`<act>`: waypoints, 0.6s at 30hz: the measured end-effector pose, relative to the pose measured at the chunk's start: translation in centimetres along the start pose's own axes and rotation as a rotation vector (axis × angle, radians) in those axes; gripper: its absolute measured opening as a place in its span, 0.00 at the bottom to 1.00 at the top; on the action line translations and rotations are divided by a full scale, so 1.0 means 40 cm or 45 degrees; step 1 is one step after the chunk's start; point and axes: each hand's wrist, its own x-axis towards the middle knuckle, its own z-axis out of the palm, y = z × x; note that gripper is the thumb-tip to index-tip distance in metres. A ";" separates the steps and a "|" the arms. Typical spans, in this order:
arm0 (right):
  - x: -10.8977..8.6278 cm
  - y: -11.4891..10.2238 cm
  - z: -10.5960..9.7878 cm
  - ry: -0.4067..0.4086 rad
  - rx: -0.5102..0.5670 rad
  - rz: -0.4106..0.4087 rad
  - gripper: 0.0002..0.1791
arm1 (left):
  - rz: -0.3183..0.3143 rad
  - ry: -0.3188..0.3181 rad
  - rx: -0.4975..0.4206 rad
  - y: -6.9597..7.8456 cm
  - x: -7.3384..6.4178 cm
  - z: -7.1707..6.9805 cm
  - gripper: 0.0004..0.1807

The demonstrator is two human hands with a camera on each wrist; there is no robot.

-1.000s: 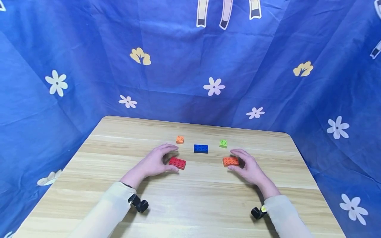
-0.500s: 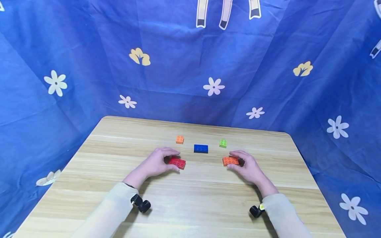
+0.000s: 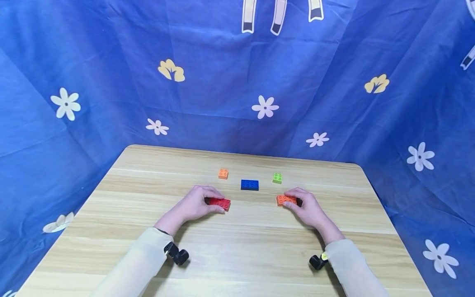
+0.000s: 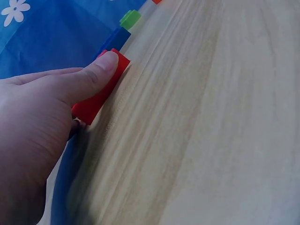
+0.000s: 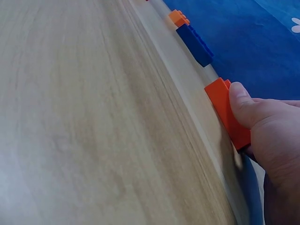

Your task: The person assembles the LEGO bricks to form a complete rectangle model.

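My left hand (image 3: 193, 205) pinches a red building brick (image 3: 222, 203) between thumb and fingers. In the left wrist view the thumb lies along the near side of this red brick (image 4: 97, 104). Opposite it, my right hand (image 3: 309, 209) grips an orange building brick (image 3: 281, 200) by its long sides. The right wrist view shows the thumb against the orange brick (image 5: 224, 108), with the other fingers mostly hidden behind. Both bricks are low at the tabletop, studs up; whether either is lifted I cannot tell.
Behind and between the hands lie a blue brick (image 3: 250, 185), a small light-orange brick (image 3: 223, 173) and a small green brick (image 3: 277, 178). They rest on a wooden table (image 3: 237, 247). A blue patterned curtain (image 3: 208, 103) surrounds the far edge and sides.
The left fingers have drawn in around the red brick. The right thumb and fingers have closed further onto the orange brick. The other bricks stay in place; the view shifts slightly.
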 end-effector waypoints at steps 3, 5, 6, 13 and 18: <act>0.001 0.001 0.002 -0.003 -0.014 -0.001 0.19 | -0.023 0.004 -0.011 0.000 0.001 0.001 0.22; 0.002 0.001 0.002 0.001 -0.019 0.000 0.19 | -0.037 0.001 -0.023 0.001 0.003 0.003 0.21; 0.002 0.000 0.002 0.001 -0.020 0.003 0.19 | -0.046 -0.001 -0.027 0.002 0.004 0.004 0.21; -0.001 -0.016 0.009 -0.016 -0.026 0.054 0.20 | -0.125 -0.016 -0.007 0.017 0.013 0.012 0.21; -0.003 -0.023 0.020 -0.021 -0.017 0.072 0.20 | -0.153 -0.019 -0.004 0.023 0.023 0.024 0.21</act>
